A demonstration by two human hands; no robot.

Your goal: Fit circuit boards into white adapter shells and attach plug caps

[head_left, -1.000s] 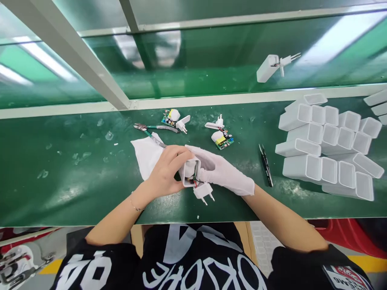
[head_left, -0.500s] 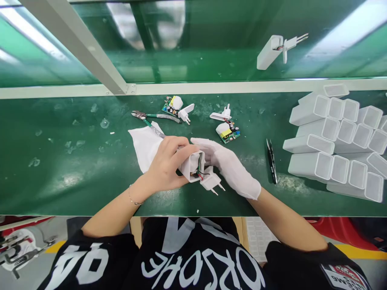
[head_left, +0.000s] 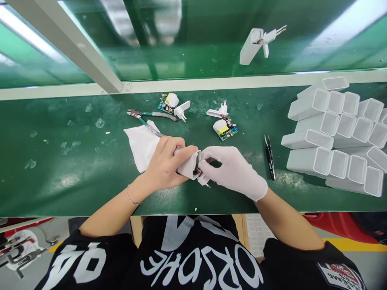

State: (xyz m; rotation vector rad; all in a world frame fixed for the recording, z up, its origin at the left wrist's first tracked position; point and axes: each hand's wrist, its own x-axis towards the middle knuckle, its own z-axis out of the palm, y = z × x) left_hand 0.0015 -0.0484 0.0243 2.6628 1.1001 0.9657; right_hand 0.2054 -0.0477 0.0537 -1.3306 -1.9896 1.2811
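Note:
My bare left hand [head_left: 161,165] is wrapped round a white plastic charger housing [head_left: 187,168], its open end turned to the right. Red and dark wires show at that opening, leading to a white two-pin plug [head_left: 204,180] that hangs just outside. My right hand [head_left: 234,167], in a white glove, pinches with thumb and fingertips at the mouth of the housing. Its fingertips cover whatever lies between them. Beyond the hands lie two circuit boards [head_left: 225,129] [head_left: 168,102], each wired to a white plug piece [head_left: 223,108] [head_left: 182,110].
Green-handled cutting pliers [head_left: 159,115] rest partly on a white cloth [head_left: 140,147] at left. Black tweezers [head_left: 269,158] lie right of my gloved hand. Several empty white housings [head_left: 308,161] are stacked at far right. Another housing with a plug [head_left: 250,48] stands on the upper shelf.
My right hand has turned from lying flat along the housing's side to pinching at its opening. The plug is now mostly covered by the glove. My left hand keeps its hold.

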